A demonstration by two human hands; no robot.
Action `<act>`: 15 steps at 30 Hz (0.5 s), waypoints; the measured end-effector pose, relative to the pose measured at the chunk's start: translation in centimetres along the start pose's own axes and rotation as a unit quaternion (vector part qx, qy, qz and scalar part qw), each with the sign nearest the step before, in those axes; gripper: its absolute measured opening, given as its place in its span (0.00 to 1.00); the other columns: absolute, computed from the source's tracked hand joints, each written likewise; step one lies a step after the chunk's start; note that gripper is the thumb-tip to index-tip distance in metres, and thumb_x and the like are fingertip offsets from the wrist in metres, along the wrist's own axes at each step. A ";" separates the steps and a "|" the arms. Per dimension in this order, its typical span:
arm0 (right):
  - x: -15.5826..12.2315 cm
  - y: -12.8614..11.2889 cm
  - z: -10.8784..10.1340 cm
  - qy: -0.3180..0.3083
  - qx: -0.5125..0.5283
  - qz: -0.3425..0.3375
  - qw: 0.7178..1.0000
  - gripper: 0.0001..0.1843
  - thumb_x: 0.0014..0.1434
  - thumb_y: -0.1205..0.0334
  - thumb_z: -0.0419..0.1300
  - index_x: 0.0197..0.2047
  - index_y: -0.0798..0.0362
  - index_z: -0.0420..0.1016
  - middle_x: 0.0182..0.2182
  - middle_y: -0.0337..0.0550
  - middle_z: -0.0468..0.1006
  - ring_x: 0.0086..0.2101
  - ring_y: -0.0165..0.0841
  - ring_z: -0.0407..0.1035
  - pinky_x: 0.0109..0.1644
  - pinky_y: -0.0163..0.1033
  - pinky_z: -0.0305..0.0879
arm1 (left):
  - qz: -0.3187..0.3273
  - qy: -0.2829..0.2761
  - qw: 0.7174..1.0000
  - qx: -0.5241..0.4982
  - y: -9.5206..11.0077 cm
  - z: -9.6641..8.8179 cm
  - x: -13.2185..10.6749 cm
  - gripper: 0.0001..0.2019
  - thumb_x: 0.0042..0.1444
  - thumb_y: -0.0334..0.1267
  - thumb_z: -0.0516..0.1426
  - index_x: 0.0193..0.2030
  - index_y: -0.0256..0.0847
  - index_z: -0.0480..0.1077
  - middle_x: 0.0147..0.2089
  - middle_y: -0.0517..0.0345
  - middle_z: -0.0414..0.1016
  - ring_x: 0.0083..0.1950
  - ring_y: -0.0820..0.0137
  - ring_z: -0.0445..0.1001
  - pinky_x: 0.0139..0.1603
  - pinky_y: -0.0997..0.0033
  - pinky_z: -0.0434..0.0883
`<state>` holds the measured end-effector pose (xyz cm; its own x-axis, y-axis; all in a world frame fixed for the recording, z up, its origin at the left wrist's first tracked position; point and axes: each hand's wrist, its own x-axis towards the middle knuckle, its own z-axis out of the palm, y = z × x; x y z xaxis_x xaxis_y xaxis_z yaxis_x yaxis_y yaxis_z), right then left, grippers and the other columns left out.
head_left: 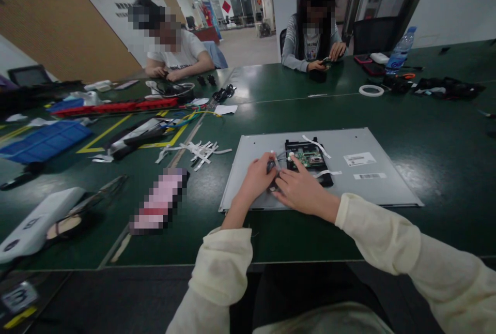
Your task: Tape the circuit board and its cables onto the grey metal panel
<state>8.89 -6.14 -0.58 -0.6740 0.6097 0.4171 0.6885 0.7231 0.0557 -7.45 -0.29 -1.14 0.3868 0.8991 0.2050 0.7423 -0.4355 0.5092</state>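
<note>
A flat silver-grey panel (251, 149) lies on the table in front of me. On its middle sits a black frame with a green circuit board (308, 157), and white tape strips (315, 145) lie across the frame's edges. Thin dark wires (282, 158) run from the board's left side to my fingers. My left hand (256, 179) is closed, its thumb and fingers pinching the wires beside a small white piece. Close against it is my right hand (304, 186), fingers bent over the same spot, the index fingertip near the board's edge. What lies under the right fingers is hidden.
Left of the panel are a pile of white strips (203, 153), a phone (160, 202) and a white device with a cable (41, 223). Farther off are a blue tray (46, 140), a tape roll (371, 90) and a water bottle (401, 52). Two people sit across the table.
</note>
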 end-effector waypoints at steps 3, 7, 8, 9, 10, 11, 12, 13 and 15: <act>-0.1 -0.3 -0.1 -0.001 -0.022 -0.007 1.000 0.20 0.65 0.56 0.49 0.44 0.63 0.75 0.42 0.59 0.78 0.47 0.42 0.70 0.65 0.57 0.44 | -0.007 0.000 0.999 0.038 -0.1 0.5 0.2 0.17 0.58 0.34 0.52 0.54 0.41 0.61 0.57 0.48 0.71 0.57 0.62 0.70 0.61 0.56 0.62; 0.0 -0.3 0.1 0.000 -0.025 -0.016 1.000 0.17 0.65 0.62 0.48 0.40 0.62 0.76 0.36 0.55 0.79 0.40 0.38 0.72 0.65 0.52 0.46 | -0.006 -0.029 0.997 0.075 -0.4 0.2 0.5 0.21 0.58 0.38 0.54 0.58 0.42 0.59 0.58 0.47 0.71 0.60 0.60 0.68 0.62 0.53 0.59; 0.0 -0.3 0.0 0.003 -0.015 -0.013 1.000 0.17 0.65 0.64 0.48 0.38 0.61 0.76 0.35 0.53 0.79 0.39 0.37 0.72 0.65 0.51 0.46 | -0.008 -0.042 0.996 0.076 -0.5 -0.1 0.7 0.22 0.56 0.39 0.55 0.58 0.42 0.59 0.56 0.48 0.72 0.59 0.60 0.69 0.61 0.54 0.61; 0.0 -0.3 -0.1 0.009 0.000 -0.005 1.000 0.16 0.65 0.65 0.47 0.37 0.60 0.76 0.33 0.51 0.79 0.38 0.36 0.72 0.64 0.50 0.47 | -0.011 -0.055 0.996 0.074 -0.6 -0.5 1.1 0.23 0.55 0.39 0.56 0.58 0.43 0.59 0.55 0.49 0.73 0.57 0.60 0.71 0.59 0.56 0.63; -0.1 -0.3 -0.2 0.018 0.017 0.005 1.000 0.16 0.65 0.65 0.47 0.37 0.59 0.75 0.34 0.50 0.79 0.39 0.36 0.71 0.64 0.50 0.48 | -0.013 -0.065 0.995 0.070 -0.7 -0.9 1.7 0.22 0.54 0.39 0.57 0.56 0.43 0.61 0.52 0.50 0.74 0.54 0.60 0.73 0.57 0.58 0.65; -0.1 -0.3 -0.3 0.029 0.037 0.017 0.999 0.15 0.65 0.64 0.47 0.39 0.59 0.75 0.35 0.50 0.78 0.42 0.37 0.70 0.63 0.50 0.50 | -0.014 -0.070 0.995 0.064 -0.7 -1.3 2.4 0.20 0.53 0.38 0.57 0.54 0.44 0.63 0.50 0.51 0.76 0.52 0.61 0.74 0.55 0.61 0.67; -0.1 -0.3 -0.5 0.039 0.056 0.028 0.997 0.15 0.65 0.62 0.48 0.43 0.59 0.74 0.38 0.51 0.78 0.45 0.38 0.69 0.62 0.50 0.51 | -0.018 -0.066 0.996 0.059 -0.7 -1.7 3.2 0.17 0.53 0.37 0.56 0.50 0.43 0.66 0.48 0.52 0.76 0.51 0.62 0.74 0.53 0.63 0.68; -0.1 -0.3 -0.6 0.045 0.076 0.032 0.996 0.16 0.65 0.60 0.49 0.47 0.59 0.72 0.42 0.52 0.77 0.48 0.39 0.67 0.61 0.50 0.53 | -0.024 -0.046 0.997 0.057 -0.7 -2.0 4.1 0.13 0.53 0.36 0.55 0.47 0.42 0.68 0.46 0.52 0.77 0.49 0.63 0.75 0.52 0.64 0.68; 0.0 -0.2 -0.7 0.043 0.111 0.019 0.993 0.21 0.64 0.55 0.51 0.55 0.58 0.68 0.50 0.53 0.72 0.53 0.41 0.62 0.60 0.50 0.54 | -0.038 0.004 0.998 0.053 -0.6 -2.3 5.8 0.09 0.55 0.34 0.53 0.42 0.40 0.69 0.42 0.52 0.78 0.46 0.64 0.76 0.49 0.65 0.69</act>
<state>8.98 -6.50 0.08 -0.6174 0.6148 0.4908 0.6307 0.7597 -0.1583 -6.94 5.26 1.67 0.3238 0.9297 0.1755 0.8227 -0.3683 0.4331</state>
